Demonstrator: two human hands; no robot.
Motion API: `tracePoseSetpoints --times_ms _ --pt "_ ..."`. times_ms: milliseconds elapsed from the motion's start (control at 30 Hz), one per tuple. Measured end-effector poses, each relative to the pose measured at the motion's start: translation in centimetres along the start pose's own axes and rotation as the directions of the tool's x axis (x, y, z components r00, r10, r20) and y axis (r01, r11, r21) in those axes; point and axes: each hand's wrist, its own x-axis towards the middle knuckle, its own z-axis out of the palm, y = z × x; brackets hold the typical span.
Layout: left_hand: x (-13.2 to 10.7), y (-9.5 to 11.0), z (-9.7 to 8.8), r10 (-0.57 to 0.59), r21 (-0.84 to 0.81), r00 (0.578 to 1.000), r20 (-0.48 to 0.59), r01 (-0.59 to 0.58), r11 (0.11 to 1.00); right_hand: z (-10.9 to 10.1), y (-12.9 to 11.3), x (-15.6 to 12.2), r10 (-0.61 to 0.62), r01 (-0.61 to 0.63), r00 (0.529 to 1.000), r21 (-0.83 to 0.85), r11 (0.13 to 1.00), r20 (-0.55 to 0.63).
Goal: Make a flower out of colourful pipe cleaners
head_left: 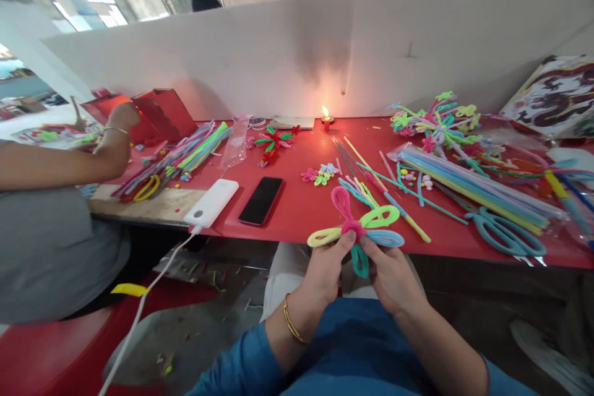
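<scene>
Between my two hands, just off the table's front edge, is a pipe-cleaner flower (353, 227) with looped petals in pink, lime green, blue, teal and yellow round a pink centre. My left hand (328, 263) pinches it by the centre, thumb on top. My right hand (387, 272) grips it beside the centre, near the blue and teal petals. Fingers under the flower are partly hidden. Beyond it lie small pipe-cleaner flowers (321, 174) and loose pipe cleaners (357, 192) on the red table (297, 210).
A candle (327, 120) burns at the back by the white partition (260, 62). A phone (261, 200) and a power bank (212, 204) lie front left. Blue-handled scissors (503, 232) and bagged pipe cleaners (477, 185) lie right. A co-worker's arm (102, 158) reaches in at left.
</scene>
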Motion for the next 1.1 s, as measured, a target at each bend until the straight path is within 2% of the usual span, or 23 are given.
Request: tracePoseSetpoints --times_ms 67,167,267,333,400,467,500,600,733,1000,1100 --pt "0.1 0.2 -0.2 0.026 -0.005 0.998 -0.061 -0.026 1.0 -0.8 -0.1 0.3 -0.038 0.037 0.999 -0.056 0.998 -0.016" --pt "0.1 0.4 -0.8 0.029 0.049 0.992 -0.121 -0.023 0.999 -2.6 -1.7 1.0 -0.13 0.124 0.988 -0.077 0.989 -0.086" --pt "-0.2 0.5 -1.0 -0.009 0.111 0.993 -0.118 0.022 0.994 -4.0 -4.2 1.7 -0.251 0.24 0.968 -0.205 0.949 -0.025" --pt "-0.5 0.6 -0.7 -0.019 0.153 0.998 -0.066 0.028 0.988 -4.3 -5.7 1.7 -0.232 0.235 0.971 -0.4 0.886 0.057" --pt "-0.8 0.7 -0.2 -0.014 0.199 1.0 0.011 0.011 0.98 -4.0 -6.6 1.5 -0.146 0.207 0.978 -0.598 0.774 0.15" --pt "-1.1 0.9 0.2 -0.022 0.242 0.995 0.098 -0.002 0.97 -3.5 -6.8 1.2 -0.067 0.226 0.967 -0.71 0.667 0.244" --pt "-1.2 0.9 0.3 -0.031 0.264 0.991 0.133 -0.005 0.964 -3.3 -6.7 1.1 -0.042 0.245 0.957 -0.727 0.642 0.286" --pt "-1.4 0.9 0.3 -0.077 0.33 0.982 0.17 0.017 0.944 -2.9 -6.1 0.8 0.01 0.252 0.938 -0.698 0.671 0.348" --pt "-1.4 0.8 -0.1 -0.108 0.371 0.989 0.098 0.064 0.926 -2.9 -5.6 0.5 0.015 0.231 0.938 -0.654 0.721 0.347" --pt "-1.4 1.0 0.2 -0.114 0.417 0.993 0.037 0.089 0.905 -2.5 -5.4 0.1 -0.069 0.245 0.956 -0.652 0.718 0.284" --pt "-1.5 1.3 0.6 -0.114 0.395 0.993 0.01 0.101 0.913 -2.3 -5.6 0.0 -0.061 0.24 0.957 -0.658 0.714 0.282"
